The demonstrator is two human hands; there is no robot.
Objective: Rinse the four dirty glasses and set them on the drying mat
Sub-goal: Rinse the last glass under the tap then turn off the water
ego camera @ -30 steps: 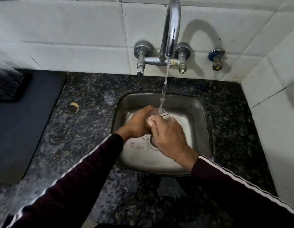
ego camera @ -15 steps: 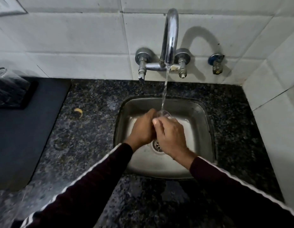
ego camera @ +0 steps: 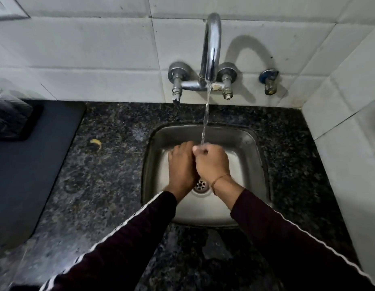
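1. Rinsing looks to be the step in hand: the thin stream of water [ego camera: 205, 120] from the curved chrome wall tap [ego camera: 211, 49] lands right where the left hand [ego camera: 181, 164] and right hand [ego camera: 211, 162] press together over the square steel sink [ego camera: 256, 148].
2. The right hand is curled into a fist and the left curves against it. A clear glass would be between them, but none shows here, so what they grip cannot be told.
3. Judged risk: wet glass in wet hands may slip and strike the steel basin or the metal drain [ego camera: 201, 185] below, chipping or breaking.
4. Lifting carelessly could knock a rim against the tap's spout, which hangs close above.
5. The flat dark grey drying mat [ego camera: 35, 164] lies well apart, at the left across the speckled black granite desk [ego camera: 111, 175]; a dripping carry could wet the stone and loosen the grip.
6. On the mat's far corner something clear and shiny [ego camera: 8, 114] sits in a dark tray [ego camera: 34, 122], too blurred to name; setting a glass down blind there could clink the two together.
7. A small yellow scrap [ego camera: 96, 142] on the desk lies near the route, and could soil a rinsed glass put down short of the mat.
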